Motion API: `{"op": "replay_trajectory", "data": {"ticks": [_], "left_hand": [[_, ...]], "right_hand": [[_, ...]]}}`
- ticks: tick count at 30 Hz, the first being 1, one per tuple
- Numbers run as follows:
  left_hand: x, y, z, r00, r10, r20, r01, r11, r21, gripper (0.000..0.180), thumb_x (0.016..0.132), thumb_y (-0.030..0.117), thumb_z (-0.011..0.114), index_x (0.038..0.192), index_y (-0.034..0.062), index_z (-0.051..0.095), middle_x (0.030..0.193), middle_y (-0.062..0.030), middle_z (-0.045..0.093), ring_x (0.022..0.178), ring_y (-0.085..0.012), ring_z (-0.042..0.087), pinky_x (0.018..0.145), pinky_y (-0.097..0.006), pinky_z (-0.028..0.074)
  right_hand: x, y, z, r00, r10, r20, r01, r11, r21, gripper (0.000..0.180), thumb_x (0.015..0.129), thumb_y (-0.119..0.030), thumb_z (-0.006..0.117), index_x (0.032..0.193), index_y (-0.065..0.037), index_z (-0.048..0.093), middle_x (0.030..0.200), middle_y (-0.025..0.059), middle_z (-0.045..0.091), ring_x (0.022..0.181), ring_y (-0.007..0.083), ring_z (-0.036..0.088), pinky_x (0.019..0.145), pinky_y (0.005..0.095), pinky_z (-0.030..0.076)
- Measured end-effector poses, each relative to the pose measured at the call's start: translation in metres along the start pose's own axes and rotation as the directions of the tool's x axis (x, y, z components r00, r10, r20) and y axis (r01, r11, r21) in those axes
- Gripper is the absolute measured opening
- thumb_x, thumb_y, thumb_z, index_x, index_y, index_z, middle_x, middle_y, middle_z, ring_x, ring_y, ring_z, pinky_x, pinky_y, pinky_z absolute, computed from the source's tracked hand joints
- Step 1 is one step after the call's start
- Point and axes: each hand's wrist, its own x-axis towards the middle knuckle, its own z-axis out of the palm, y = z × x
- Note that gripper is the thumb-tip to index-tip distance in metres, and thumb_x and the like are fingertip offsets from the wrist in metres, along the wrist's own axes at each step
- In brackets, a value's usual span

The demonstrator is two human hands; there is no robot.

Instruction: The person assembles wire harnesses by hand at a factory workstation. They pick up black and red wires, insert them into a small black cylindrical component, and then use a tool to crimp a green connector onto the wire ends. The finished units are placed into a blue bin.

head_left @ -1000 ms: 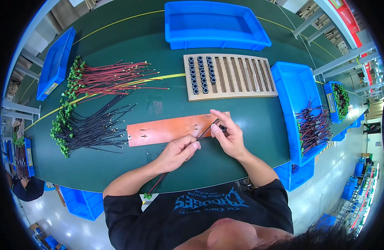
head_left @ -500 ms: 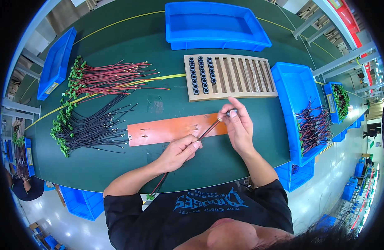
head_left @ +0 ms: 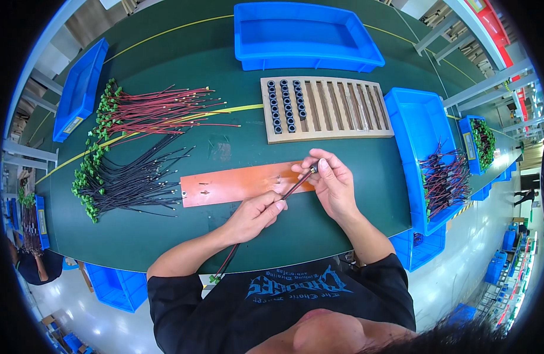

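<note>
My left hand (head_left: pixel 257 217) is closed around a red wire and a black wire (head_left: pixel 294 189), which run together up to the right. Their lower part hangs past the table's front edge and ends in a green connector (head_left: pixel 214 279). At the wires' upper tips, my right hand (head_left: pixel 335 186) pinches a small black ring-shaped sleeve (head_left: pixel 314 168) between thumb and fingers. The tips meet the sleeve; whether they are inside it I cannot tell. Below the hands lies an orange strip (head_left: pixel 224 187) with small slots in it.
Beyond the strip stands a slotted wooden rack (head_left: pixel 328 135) with several black sleeves in its left rows. Red wires (head_left: pixel 165 112) and black wires (head_left: pixel 136 183) with green connectors lie at left. Blue bins stand at the back (head_left: pixel 310 62) and right (head_left: pixel 410 171), the right one holding wire assemblies.
My right hand has brought the black sleeve slightly down and left, onto the wire tips. The left hand stays nearly in place.
</note>
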Motion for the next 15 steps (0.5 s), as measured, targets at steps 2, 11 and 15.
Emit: {"op": "replay_trajectory", "data": {"ticks": [2, 11, 15], "left_hand": [[0.0, 0.0, -0.001, 1.0, -0.002, 0.008, 0.002, 1.0, 0.001, 0.024, 0.11, 0.025, 0.05, 0.107, 0.0041, 0.061, 0.068, 0.0048, 0.042, 0.059, -0.0045, 0.039, 0.053, -0.025, 0.032], [-0.003, 0.005, -0.002, 0.999, 0.021, 0.034, -0.018, 0.996, -0.085, 0.026, 0.11, 0.025, 0.051, 0.11, 0.003, 0.065, 0.065, 0.002, 0.05, 0.054, -0.005, 0.042, 0.05, -0.023, 0.034], [-0.017, 0.021, -0.019, 0.999, -0.042, 0.029, 0.043, 0.999, -0.029, 0.026, 0.109, 0.025, 0.053, 0.112, 0.0029, 0.067, 0.068, 0.003, 0.051, 0.056, -0.0044, 0.044, 0.051, -0.025, 0.036]], "right_hand": [[0.001, 0.003, 0.0, 0.998, -0.044, 0.051, 0.049, 0.994, -0.093, 0.037, 0.108, -0.015, 0.053, 0.142, -0.002, 0.049, 0.114, 0.0137, 0.067, 0.117, 0.0295, 0.066, 0.104, 0.0441, 0.053], [-0.016, 0.014, 0.01, 0.94, 0.159, 0.302, -0.045, 0.934, -0.353, 0.033, 0.109, -0.02, 0.052, 0.137, -0.004, 0.059, 0.11, 0.0082, 0.069, 0.085, 0.0123, 0.058, 0.075, 0.0265, 0.048], [-0.003, 0.001, -0.001, 0.992, -0.059, 0.114, 0.074, 0.988, -0.135, 0.029, 0.109, -0.025, 0.052, 0.127, -0.004, 0.061, 0.107, 0.0093, 0.068, 0.075, 0.0112, 0.054, 0.067, 0.0256, 0.045]]}}
